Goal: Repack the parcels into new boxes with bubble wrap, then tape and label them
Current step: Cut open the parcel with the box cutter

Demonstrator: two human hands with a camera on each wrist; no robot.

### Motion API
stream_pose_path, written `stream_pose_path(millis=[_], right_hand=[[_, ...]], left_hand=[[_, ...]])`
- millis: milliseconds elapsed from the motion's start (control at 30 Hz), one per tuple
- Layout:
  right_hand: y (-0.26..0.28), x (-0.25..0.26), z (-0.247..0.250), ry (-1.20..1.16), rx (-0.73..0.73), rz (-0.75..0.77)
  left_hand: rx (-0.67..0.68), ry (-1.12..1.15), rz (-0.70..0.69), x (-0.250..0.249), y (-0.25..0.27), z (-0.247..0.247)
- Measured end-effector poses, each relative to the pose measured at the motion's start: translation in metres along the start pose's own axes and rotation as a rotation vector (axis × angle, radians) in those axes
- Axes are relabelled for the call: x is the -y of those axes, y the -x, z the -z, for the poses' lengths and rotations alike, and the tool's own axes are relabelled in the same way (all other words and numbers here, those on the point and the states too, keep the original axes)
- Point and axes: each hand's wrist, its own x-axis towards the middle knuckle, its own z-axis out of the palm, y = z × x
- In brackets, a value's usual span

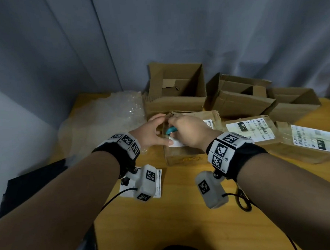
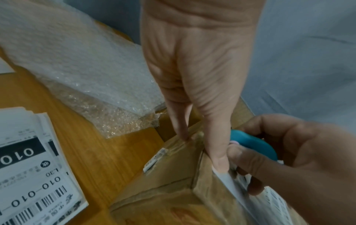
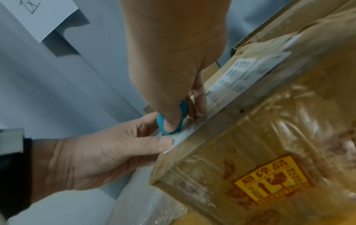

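loose label sheets (image 2: 29,175), desk's near-left edge: "010", "L30", "010-010"
labelled parcel (image 1: 250,130), desk's right side: "010"
far-right parcel (image 1: 314,142): "010"

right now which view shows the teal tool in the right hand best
The left wrist view: the teal tool shows as a broad rounded body in the right hand. In the right wrist view it is only a loop around a finger; in the head view, a small sliver between both hands.
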Motion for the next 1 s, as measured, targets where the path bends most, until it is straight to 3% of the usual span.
stream_pose_path(millis=[300, 800, 1000], right_hand=[[-0.009, -0.003, 0.007, -0.008, 0.12, 0.01], [0.004, -0.02, 0.011, 0.082, 0.134, 0.01], [0.012, -0.034, 0.022, 0.131, 0.226, -0.088]], left_hand=[[0.006, 0.017, 0.017, -0.003, 0.0, -0.004], [0.005, -0.086, 0.023, -0.015, 0.002, -0.004], [0.026, -0.128, 0.012, -0.018, 0.003, -0.003]])
